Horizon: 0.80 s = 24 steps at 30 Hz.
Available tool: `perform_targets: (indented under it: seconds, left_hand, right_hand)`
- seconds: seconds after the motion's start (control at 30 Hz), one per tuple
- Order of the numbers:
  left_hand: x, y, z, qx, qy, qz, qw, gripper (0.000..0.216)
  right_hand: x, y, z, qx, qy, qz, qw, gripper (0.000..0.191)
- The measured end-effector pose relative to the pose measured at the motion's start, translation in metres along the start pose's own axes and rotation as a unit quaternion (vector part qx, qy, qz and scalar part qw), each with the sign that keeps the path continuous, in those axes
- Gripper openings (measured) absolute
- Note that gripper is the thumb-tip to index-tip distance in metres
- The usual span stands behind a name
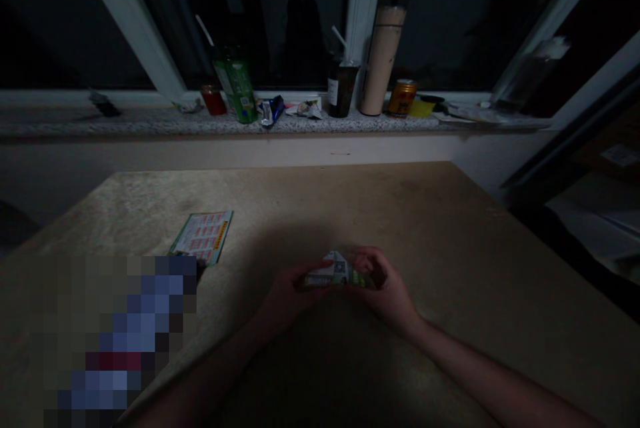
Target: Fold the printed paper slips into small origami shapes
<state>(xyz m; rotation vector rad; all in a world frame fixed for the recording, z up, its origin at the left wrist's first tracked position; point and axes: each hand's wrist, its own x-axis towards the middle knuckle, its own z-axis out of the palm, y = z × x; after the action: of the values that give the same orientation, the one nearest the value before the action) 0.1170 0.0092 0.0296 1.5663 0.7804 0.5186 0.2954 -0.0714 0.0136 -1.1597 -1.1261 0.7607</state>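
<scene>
The folded paper (334, 271) is white and green, the sill (165, 123) speckled grey.

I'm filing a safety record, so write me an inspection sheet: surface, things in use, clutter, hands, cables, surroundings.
Surface: table, tan, dimly lit, shadowed around the hands.
Things in use: printed paper, between the hands; printed card, lying on the table to the left.
Clutter: sill holds a flask, cup with straw, orange can, blue wrapper and more; a pixelated patch hides something at lower left.
Hands: left hand and right hand hold the paper from either side.
Cables: nothing seen.
Surroundings: dark window behind the sill; right side too dark to identify much.
</scene>
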Motion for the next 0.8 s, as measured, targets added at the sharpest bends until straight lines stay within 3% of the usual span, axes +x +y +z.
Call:
perform_targets:
  seconds: [0.07,0.2,0.43,0.8]
  left_hand:
    - [-0.0005,-0.002,0.0001,-0.025,-0.002,-0.003,1.0,0.043]
    - [-0.0014,-0.0048,0.0017,-0.047,-0.005,-0.002,0.999,0.044]
    - [-0.0032,-0.0018,0.0022,-0.038,-0.029,-0.011,0.999,0.037]
    - [-0.0057,0.0017,0.0028,0.052,-0.03,-0.045,0.997,0.03]
  right_hand:
    - [0.0003,0.0021,0.0006,0.026,-0.025,0.036,0.999,0.052]
    - [-0.0008,0.0042,0.001,0.004,-0.133,0.099,0.986,0.035]
    - [-0.0022,-0.0012,-0.0009,-0.097,-0.148,0.041,0.983,0.023]
    - [-0.0025,-0.0055,-0.0049,-0.067,-0.188,0.059,0.978,0.023]
